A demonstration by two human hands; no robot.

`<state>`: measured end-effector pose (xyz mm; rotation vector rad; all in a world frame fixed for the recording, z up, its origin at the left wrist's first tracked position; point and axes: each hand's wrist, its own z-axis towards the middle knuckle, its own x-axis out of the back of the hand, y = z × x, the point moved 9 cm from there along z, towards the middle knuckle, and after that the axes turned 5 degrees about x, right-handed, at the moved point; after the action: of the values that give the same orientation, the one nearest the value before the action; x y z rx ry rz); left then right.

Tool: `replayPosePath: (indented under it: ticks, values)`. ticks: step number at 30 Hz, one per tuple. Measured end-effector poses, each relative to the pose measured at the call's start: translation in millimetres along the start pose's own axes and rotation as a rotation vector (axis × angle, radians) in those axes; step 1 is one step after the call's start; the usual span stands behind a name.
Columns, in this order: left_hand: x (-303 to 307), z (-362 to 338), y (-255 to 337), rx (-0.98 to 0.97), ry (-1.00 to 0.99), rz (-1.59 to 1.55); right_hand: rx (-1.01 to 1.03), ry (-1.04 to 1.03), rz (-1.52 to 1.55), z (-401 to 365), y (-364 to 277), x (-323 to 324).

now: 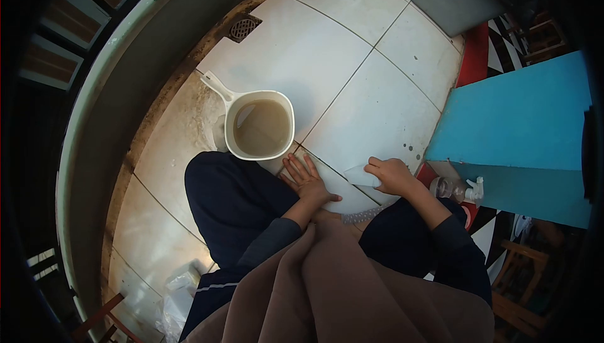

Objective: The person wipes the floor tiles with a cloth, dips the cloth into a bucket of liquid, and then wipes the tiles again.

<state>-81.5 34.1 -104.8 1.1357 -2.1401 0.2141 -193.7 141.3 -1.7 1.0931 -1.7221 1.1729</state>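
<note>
My left hand (306, 180) lies with its fingers spread on the white tile floor (296, 34), just below a white dipper. The dipper (292, 123) is square with rounded corners, stands upright and holds cloudy brownish water; its handle points to the upper left. In my right hand (391, 177) is a flat white piece (363, 175) with a pointed end. My fingers close around its right end, and its tip lies low over the tiles near a grout line. What kind of tool it is I cannot tell.
At right stands a blue box-like block (516, 123), with a clear spray bottle (448, 188) at its base. A grey bin-like object (456, 0) is at the upper right. A drain grate (243, 29) sits by the curved wall (135, 78). A plastic bag (179, 299) lies lower left.
</note>
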Motion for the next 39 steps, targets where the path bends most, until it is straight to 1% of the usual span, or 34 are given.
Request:
replayPosePath:
  ticks: [2,5,8,11,17,20,23,26,29,32,36,39]
  values:
    - [-4,3,0,-0.019,0.012,-0.011,0.033,0.046,0.012,9,2,6]
    - [-4,5,0,-0.028,0.025,-0.016,-0.006,0.218,0.04,52,-2,18]
    - [-2,4,-1,-0.018,0.028,0.004,-0.046,0.288,0.048,87,-3,24]
    - [-3,3,-1,-0.012,0.011,0.001,-0.034,0.29,0.056,74,-1,19]
    - [-4,4,-1,0.004,-0.002,-0.012,0.002,-0.013,-0.032,-17,5,-10]
    - [-6,5,-1,0.004,-0.018,-0.013,0.026,0.049,-0.043,-14,7,-7]
    - [-6,5,0,-0.016,-0.019,-0.021,0.077,0.252,0.026,27,-5,15]
    - [-2,3,-1,-0.01,-0.008,-0.015,0.077,0.284,-0.036,57,-9,16]
    - [-3,3,0,-0.013,-0.009,-0.017,0.092,0.262,-0.027,34,-11,13]
    - [-4,4,-1,-0.004,-0.015,-0.019,0.019,0.089,-0.046,-8,-5,-4]
    - [-5,5,0,0.019,-0.044,0.002,-0.012,0.16,-0.042,-23,-5,-5]
    - [-6,5,0,-0.003,-0.059,-0.018,-0.007,0.263,-0.006,18,-12,6]
